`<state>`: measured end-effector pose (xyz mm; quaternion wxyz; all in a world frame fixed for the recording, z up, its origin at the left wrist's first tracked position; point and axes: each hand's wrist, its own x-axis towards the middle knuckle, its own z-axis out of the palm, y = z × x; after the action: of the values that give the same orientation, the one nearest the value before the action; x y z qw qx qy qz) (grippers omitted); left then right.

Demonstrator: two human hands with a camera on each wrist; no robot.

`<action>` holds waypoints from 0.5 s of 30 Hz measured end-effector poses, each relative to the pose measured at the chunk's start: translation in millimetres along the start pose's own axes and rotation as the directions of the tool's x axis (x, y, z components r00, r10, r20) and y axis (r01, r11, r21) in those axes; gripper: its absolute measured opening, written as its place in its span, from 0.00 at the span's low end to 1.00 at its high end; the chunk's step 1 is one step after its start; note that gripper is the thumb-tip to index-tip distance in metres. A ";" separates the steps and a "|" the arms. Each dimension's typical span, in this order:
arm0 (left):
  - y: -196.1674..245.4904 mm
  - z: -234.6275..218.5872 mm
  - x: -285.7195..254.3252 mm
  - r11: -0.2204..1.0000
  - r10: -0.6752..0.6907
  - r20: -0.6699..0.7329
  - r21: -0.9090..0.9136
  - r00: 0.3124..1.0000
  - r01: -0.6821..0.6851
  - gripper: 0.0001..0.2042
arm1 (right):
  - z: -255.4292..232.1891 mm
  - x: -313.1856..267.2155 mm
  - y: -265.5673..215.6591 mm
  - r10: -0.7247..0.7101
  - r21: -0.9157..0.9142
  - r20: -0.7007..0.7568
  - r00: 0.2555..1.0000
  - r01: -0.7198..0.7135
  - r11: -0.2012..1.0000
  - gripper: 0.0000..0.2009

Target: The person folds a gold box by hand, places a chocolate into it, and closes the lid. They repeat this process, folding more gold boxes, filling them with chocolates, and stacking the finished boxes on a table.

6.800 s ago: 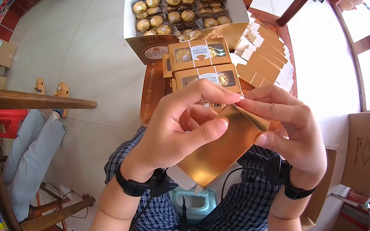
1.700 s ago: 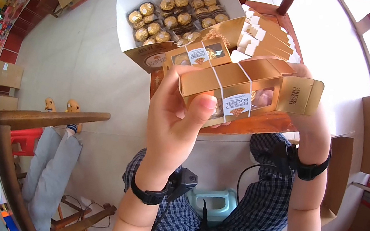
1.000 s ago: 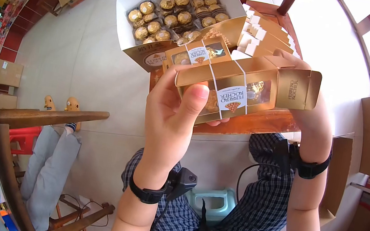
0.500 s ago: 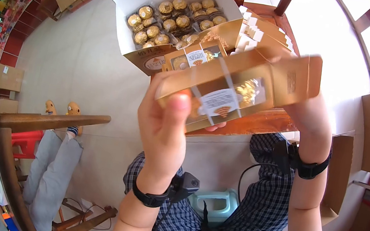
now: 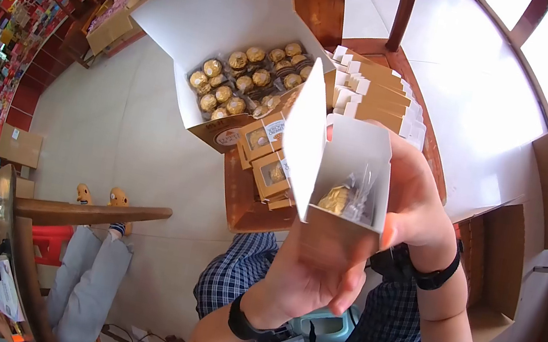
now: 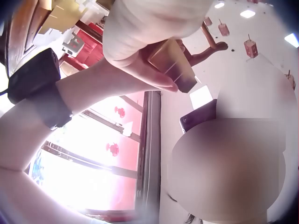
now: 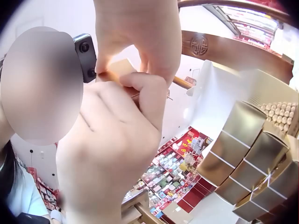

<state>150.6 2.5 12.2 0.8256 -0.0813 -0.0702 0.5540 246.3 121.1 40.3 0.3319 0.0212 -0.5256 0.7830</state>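
Both hands hold a gold cardboard chocolate box (image 5: pixel 371 144) up close to the head camera, its white-lined end open and facing me. A flap (image 5: pixel 304 143) of it stands out to the left. Inside shows a gold-wrapped chocolate (image 5: pixel 335 199) in clear plastic. My left hand (image 5: pixel 303 277) grips the box from below. At the right side my right hand (image 5: pixel 419 192) holds it, thumb near the lower corner and other fingers partly hidden behind. In the left wrist view the gold box (image 6: pixel 172 60) shows thin white strings across it.
Behind the hands, a wooden chair seat (image 5: pixel 239 208) bears a large open carton (image 5: pixel 229 26) of wrapped chocolates, several packed gold boxes (image 5: pixel 270 170) and flattened gold boxes (image 5: pixel 380 98). A brown carton (image 5: pixel 501 267) stands at the right. Another person's legs (image 5: pixel 89 278) are at the left.
The box has swung from lengthwise, window showing, to its open end facing the head camera. My left hand has moved under it. The head view has shifted too.
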 end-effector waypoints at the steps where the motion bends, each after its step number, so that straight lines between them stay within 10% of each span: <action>1: 1.5 0.4 0.5 1.000 -0.002 0.001 0.003 1.000 0.002 0.34 | 2.9 0.1 -1.7 -0.003 -0.001 0.001 1.000 0.003 1.000 0.38; 5: 15.6 3.5 -8.5 0.811 -0.199 -0.078 0.546 0.977 0.208 0.31 | 3.8 -5.5 -11.2 0.072 -0.097 -0.280 0.957 -0.103 0.990 0.34; 7: 18.2 5.6 -13.9 0.384 0.182 -0.081 0.923 0.980 0.005 0.34 | 7.1 -5.7 -8.9 -0.083 -0.195 -0.392 0.916 0.005 0.981 0.33; 8: 14.8 7.8 -12.2 0.386 0.185 -0.080 0.923 0.979 0.002 0.34 | 9.6 -5.2 -11.5 -0.079 -0.194 -0.389 0.918 0.002 0.981 0.33; 10: 6.2 16.8 -3.9 -0.555 0.546 0.477 0.822 0.689 -0.129 0.36 | 14.5 -2.4 -20.1 -0.030 -0.330 -0.385 0.922 -0.107 0.938 0.41; 15: 16.0 30.5 10.6 -0.545 0.557 0.640 0.763 0.529 -0.348 0.35 | 23.5 -6.3 -8.9 -0.108 -0.443 -0.341 0.934 -0.059 0.895 0.30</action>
<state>133.9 20.0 38.9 0.1883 0.4965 0.4724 0.7034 248.6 100.2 55.6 0.4276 -0.1912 -0.6215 0.6279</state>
